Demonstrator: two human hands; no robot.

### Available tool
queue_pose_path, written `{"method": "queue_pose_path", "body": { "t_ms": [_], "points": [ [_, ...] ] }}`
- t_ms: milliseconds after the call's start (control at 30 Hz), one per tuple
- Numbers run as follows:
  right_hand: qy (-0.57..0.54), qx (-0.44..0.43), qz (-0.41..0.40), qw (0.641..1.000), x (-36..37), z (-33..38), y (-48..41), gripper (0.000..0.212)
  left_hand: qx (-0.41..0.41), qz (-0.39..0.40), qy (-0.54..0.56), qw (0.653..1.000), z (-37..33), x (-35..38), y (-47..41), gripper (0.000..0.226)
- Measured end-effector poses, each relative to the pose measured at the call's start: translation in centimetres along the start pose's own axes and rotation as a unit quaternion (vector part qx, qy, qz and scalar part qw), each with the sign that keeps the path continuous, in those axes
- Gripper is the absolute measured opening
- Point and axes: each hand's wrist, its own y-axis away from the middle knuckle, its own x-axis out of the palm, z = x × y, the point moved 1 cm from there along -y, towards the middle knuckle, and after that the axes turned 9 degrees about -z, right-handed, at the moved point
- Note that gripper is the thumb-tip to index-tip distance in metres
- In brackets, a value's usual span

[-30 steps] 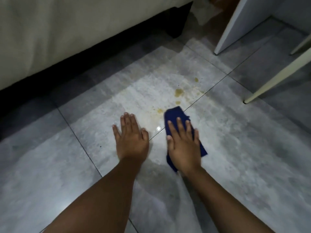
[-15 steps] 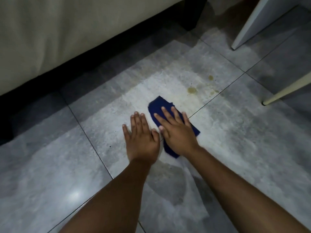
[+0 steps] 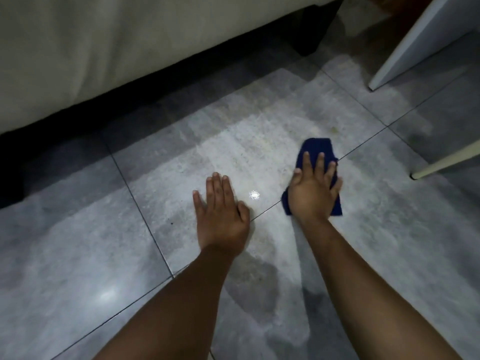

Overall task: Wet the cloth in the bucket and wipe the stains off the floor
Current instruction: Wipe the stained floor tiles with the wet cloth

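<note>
The cloth (image 3: 317, 149), dark blue and bunched into a long strip, is laid flat on the grey tiled floor (image 3: 78, 255) to the right of centre. Its long axis runs from the near end, beside the wrist, up and away to a far end that is pointed slightly to the right, toward the cabinet side of the room. It is crossed about halfway along by a dark grout line (image 3: 363, 142), so that it is spread over two tiles. It is pinned under the right hand (image 3: 311, 193), which is pressed palm-down with the fingers spread flat along the strip; nothing is pinched or wrapped, and the far end of the fabric is left showing beyond the fingertips. The left hand (image 3: 222, 216) is planted flat on the bare tile, fingers together and extended, well apart from the cloth and holding nothing. A faint yellowish stain (image 3: 333, 129) is seen just beyond the far end of the cloth. The tile between and ahead of the hands is seen as paler and streaked, with a small bright glint of light (image 3: 255, 195) between the two hands. A pale sofa or bed front (image 3: 117, 53) with a dark gap beneath it is set along the upper left, a white panel (image 3: 415, 40) is stood at the upper right, and a cream furniture leg (image 3: 441, 162) is slanted in from the right edge.
</note>
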Motion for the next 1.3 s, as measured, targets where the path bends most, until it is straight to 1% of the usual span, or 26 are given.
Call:
{"method": "queue_pose_path", "body": {
  "t_ms": [100, 167, 233, 300, 367, 400, 467, 533, 567, 667, 700, 733, 800, 900, 967, 1033, 1100, 1167, 1200, 1233, 1300],
  "points": [
    [0.015, -0.081, 0.045, 0.996, 0.4, 1.0, -5.0, 0.052, 0.005, 0.005, -0.004, 1.0, 0.2, 0.1, 0.0, 0.069],
    [0.016, -0.091, 0.067, 0.993, 0.3, 0.2, -9.4, 0.052, 0.007, 0.003, -0.007, 1.0, 0.1, 0.2, 0.0, 0.069],
    [0.019, -0.059, 0.08, 0.995, -0.3, -1.5, -12.6, 0.053, 0.007, 0.003, -0.01, 1.0, 0.2, 0.2, 0.0, 0.068],
    [0.015, 0.017, 0.06, 0.998, -1.1, -3.8, -13.0, 0.053, 0.007, 0.002, -0.009, 1.0, 0.2, 0.3, -0.1, 0.068],
    [0.005, 0.098, 0.009, 0.995, -1.6, -5.5, -10.9, 0.053, 0.005, 0.005, -0.006, 1.0, 0.2, 0.3, -0.1, 0.068],
    [0.002, 0.125, -0.015, 0.992, -1.6, -5.7, -9.3, 0.053, 0.004, 0.007, -0.006, 1.0, 0.2, 0.3, -0.1, 0.068],
    [0.004, 0.151, -0.033, 0.988, -1.2, -5.2, -6.0, 0.053, 0.004, 0.009, -0.001, 1.0, 0.1, 0.4, -0.1, 0.067],
    [0.019, 0.144, -0.029, 0.989, -0.7, -4.2, -4.7, 0.053, 0.003, 0.005, 0.003, 1.0, 0.2, 0.4, -0.1, 0.066],
    [0.021, 0.127, -0.021, 0.991, -0.7, -3.8, -5.1, 0.053, 0.003, 0.002, 0.003, 1.0, 0.2, 0.5, 0.0, 0.066],
    [0.016, 0.035, 0.026, 0.999, -1.0, -3.8, -9.6, 0.052, 0.008, -0.006, 0.0, 1.0, 0.2, 0.6, 0.0, 0.066],
    [0.02, 0.018, 0.038, 0.999, -1.3, -4.5, -11.5, 0.053, 0.009, -0.01, 0.0, 1.0, 0.2, 0.6, 0.0, 0.066],
    [0.024, 0.021, 0.047, 0.998, -1.7, -5.5, -13.1, 0.053, 0.01, -0.013, 0.001, 1.0, 0.2, 0.7, 0.0, 0.066],
    [0.024, 0.079, 0.041, 0.996, -2.4, -7.8, -14.7, 0.054, 0.01, -0.012, 0.001, 1.0, 0.2, 0.7, 0.0, 0.066],
    [0.009, 0.174, -0.02, 0.984, -2.7, -9.2, -12.3, 0.054, 0.006, -0.007, 0.002, 1.0, 0.2, 0.6, -0.2, 0.067],
    [0.002, 0.206, -0.049, 0.977, -2.1, -7.9, -8.7, 0.054, 0.004, -0.002, 0.002, 1.0, 0.0, 0.5, -0.1, 0.068],
    [0.007, 0.182, -0.052, 0.982, -1.2, -5.7, -5.4, 0.054, -0.002, 0.0, 0.005, 1.0, 0.0, 0.5, -0.2, 0.068],
    [0.012, 0.12, -0.037, 0.992, -0.6, -4.3, -3.9, 0.053, -0.003, 0.0, 0.007, 1.0, 0.0, 0.5, -0.1, 0.068],
    [0.02, 0.064, -0.019, 0.998, -1.0, -4.8, -4.3, 0.053, -0.001, 0.0, 0.008, 1.0, 0.0, 0.5, 0.0, 0.068],
    [0.026, 0.059, -0.021, 0.998, -1.4, -5.8, -4.6, 0.053, 0.001, -0.002, 0.005, 1.0, 0.1, 0.6, 0.1, 0.068],
    [0.028, 0.076, -0.029, 0.996, -1.9, -7.0, -4.9, 0.053, 0.002, -0.006, 0.003, 1.0, 0.1, 0.8, -0.1, 0.068],
    [0.02, 0.163, -0.046, 0.985, -2.9, -9.3, -3.1, 0.053, 0.002, -0.004, -0.003, 1.0, 0.4, 0.9, 0.0, 0.067]
  ]
}}
